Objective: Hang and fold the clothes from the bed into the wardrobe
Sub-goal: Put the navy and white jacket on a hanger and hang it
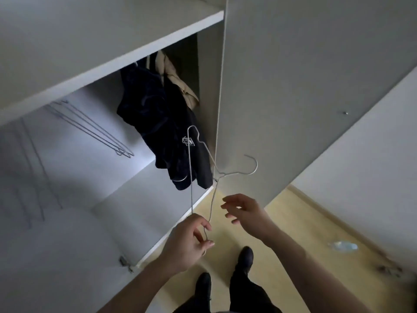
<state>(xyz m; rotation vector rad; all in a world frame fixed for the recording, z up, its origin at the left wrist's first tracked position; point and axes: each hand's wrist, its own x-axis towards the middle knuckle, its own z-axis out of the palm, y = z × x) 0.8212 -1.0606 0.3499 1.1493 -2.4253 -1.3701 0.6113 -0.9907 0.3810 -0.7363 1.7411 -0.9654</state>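
My left hand (pixel 189 241) pinches one end of a thin metal wire hanger (pixel 191 168), which stands on end in front of the open wardrobe (pixel 140 195); its hook (pixel 252 164) points right. My right hand (pixel 244 212) hovers just right of the hanger with fingers spread, holding nothing. Inside the wardrobe, dark garments (pixel 162 123) and a beige one (pixel 178 80) hang at the right end. No bed or loose clothes are in view.
Several bare wire hangers (pixel 97 129) hang at the wardrobe's left. A shelf (pixel 108 62) runs above the rail. The open wardrobe door (pixel 304 86) stands to the right. A clear plastic bag (pixel 343 246) lies on the yellow floor (pixel 293 224). My feet (pixel 225 272) are below.
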